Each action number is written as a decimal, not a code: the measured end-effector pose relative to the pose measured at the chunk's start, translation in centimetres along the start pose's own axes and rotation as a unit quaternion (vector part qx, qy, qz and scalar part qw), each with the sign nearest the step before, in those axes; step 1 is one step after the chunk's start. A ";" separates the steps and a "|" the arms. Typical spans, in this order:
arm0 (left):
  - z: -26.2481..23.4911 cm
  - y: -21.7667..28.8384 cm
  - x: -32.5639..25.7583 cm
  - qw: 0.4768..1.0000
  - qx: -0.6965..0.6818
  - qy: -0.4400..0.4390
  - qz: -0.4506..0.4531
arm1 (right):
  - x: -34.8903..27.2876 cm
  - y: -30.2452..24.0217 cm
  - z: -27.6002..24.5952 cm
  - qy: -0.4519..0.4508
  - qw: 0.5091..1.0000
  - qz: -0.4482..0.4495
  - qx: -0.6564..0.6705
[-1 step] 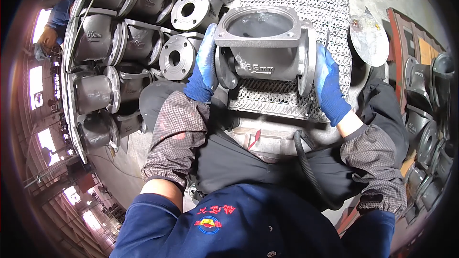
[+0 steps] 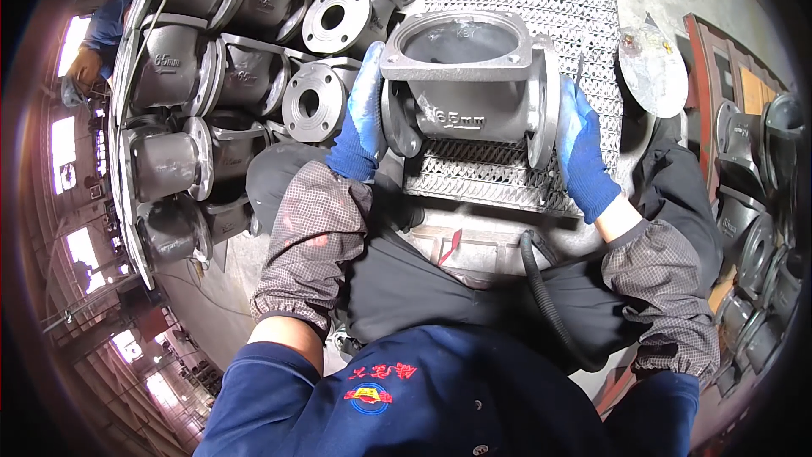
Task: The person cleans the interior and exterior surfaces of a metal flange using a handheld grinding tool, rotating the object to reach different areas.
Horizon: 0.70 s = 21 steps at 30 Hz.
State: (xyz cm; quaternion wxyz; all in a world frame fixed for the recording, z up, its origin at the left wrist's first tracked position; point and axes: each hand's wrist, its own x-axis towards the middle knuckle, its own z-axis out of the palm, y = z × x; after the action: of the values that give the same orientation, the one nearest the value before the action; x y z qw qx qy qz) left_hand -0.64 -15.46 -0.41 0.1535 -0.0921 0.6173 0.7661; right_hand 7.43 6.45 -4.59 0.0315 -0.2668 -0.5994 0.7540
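Clasping a flanged casting [image 2: 474, 110] (left grip [image 2: 364, 114], right grip [image 2: 580, 144])

Raised characters [image 2: 459, 121] mark your grey casting [image 2: 499, 101], left-hand castings [image 2: 167, 76] and, apparently, a far-right casting [image 2: 737, 233]; red lettering [image 2: 393, 371] marks your shirt [image 2: 461, 385].

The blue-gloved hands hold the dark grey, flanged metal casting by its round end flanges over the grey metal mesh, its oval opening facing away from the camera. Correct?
No: the oval opening faces the camera, as the head view shows. The rest holds: left hand and right hand at the end flanges of the casting, over the mesh.
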 end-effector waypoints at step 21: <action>-3.2 -3.8 -0.6 0.999 -0.020 0.019 0.016 | -0.4 0.1 -0.2 0.002 0.999 -0.038 -0.028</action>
State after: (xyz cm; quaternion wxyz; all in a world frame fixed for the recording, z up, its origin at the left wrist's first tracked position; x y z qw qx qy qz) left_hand 1.10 -17.89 -4.37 0.1275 -0.1001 0.6063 0.7786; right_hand 7.84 6.48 -4.55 0.0541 -0.2461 -0.6297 0.7349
